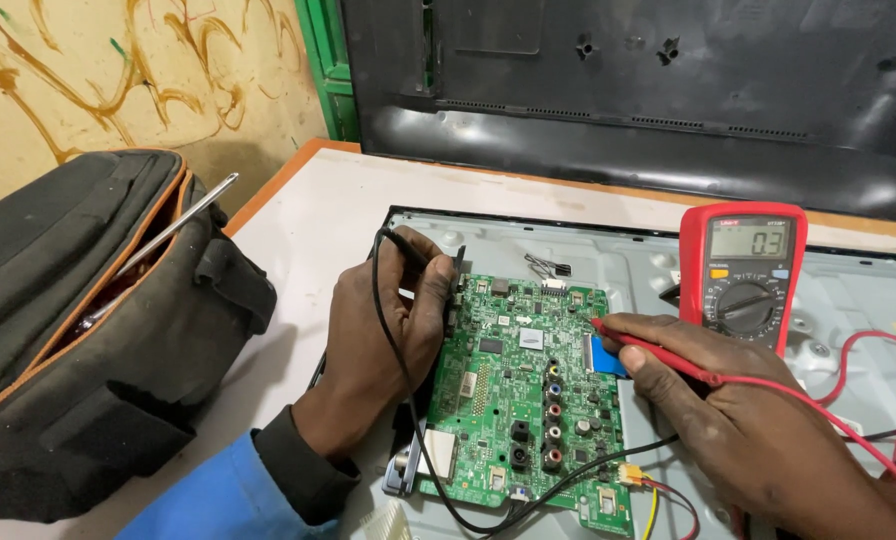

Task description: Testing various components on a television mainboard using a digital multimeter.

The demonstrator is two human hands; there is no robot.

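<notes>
A green circuit board was seen lying flat on the opened metal back of a flat-panel television, component side up, so that its parts could be reached from above. A red digital multimeter was propped just beyond the board's right edge, its display turned toward the wearer, presumably for reading without shifting either probe.

The left hand was curled closed around the black probe, held pen-fashion, the tip set at the board's upper left edge near a dark connector. The black lead was draped down over the wrist and along the board's lower edge.

The right hand was closed on the red probe, pinched low between thumb and fingers, its tip resting at the board's right edge beside a blue ribbon connector. The red lead was trailed back over the hand.

A dark tool bag was noted at the left, unzipped, a metal rod protruding. The removed black rear cover was leaned against the wall behind.
</notes>
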